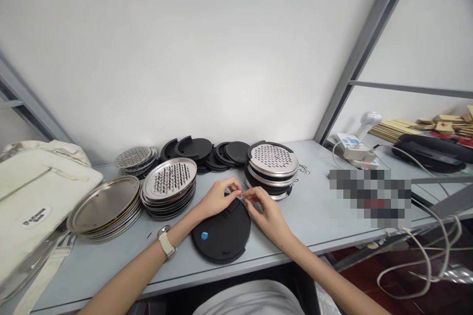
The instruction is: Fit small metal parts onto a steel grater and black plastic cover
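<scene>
Our L hand [220, 198] & R hand [266, 209] meet at the far edge of a round black disc [221, 236], thumbs & index fingers narrowed to a pinch on a small metal bit [241, 198]; too tiny to tell its exact shape. Both wrists are bent a little, knuckles up, other fingers curled loosely; forearms come in from the lower corners, so we form a rough V w/ the disc b/w them. L wrist has a watch [167, 242] w/ a pale strap. Disc sits on the tabletop [306, 226] front & centre, matte, plastic-looking, w/ a raised block nr the far edge & a blue sticker [204, 236] on its L part. To our L: a grater stack [170, 179], shiny metal, rough raised teeth on top; next to it a stack of smooth, shallow metal plates [105, 204], rims rounded. Behind, perforated discs [133, 156] & dull black rounds [197, 149], some w/ notched rims, overlapping by the wall. Just beyond our R hand, a mixed stack [275, 160] alternates silver & black layers, slotted metal on top, thin chains [305, 169] trailing off its R side. Far L, a cream fabric bag [40, 197], soft & creased.
</scene>
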`<state>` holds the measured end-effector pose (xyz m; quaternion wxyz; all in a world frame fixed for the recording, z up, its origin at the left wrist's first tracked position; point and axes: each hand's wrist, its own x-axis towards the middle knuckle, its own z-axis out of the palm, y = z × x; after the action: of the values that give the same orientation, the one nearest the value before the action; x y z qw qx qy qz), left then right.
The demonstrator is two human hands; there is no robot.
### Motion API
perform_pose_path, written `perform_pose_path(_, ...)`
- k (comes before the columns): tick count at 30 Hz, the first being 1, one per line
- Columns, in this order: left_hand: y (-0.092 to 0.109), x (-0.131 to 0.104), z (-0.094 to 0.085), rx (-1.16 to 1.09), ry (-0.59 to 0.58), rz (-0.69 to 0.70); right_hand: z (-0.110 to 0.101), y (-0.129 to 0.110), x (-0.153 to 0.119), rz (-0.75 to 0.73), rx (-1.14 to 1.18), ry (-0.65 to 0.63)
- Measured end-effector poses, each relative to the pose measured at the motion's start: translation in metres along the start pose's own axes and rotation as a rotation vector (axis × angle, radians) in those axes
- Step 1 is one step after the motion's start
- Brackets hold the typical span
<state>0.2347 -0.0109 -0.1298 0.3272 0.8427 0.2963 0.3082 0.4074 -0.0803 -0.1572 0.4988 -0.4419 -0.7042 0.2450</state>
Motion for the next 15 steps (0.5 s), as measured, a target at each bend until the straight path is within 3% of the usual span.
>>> perform_pose_path(15,0.0034,-0.0011,-0.0008,0.049,-0.061,0.035,0.0022,-0.0049,0.0001,0.111,-0.015,-0.065)
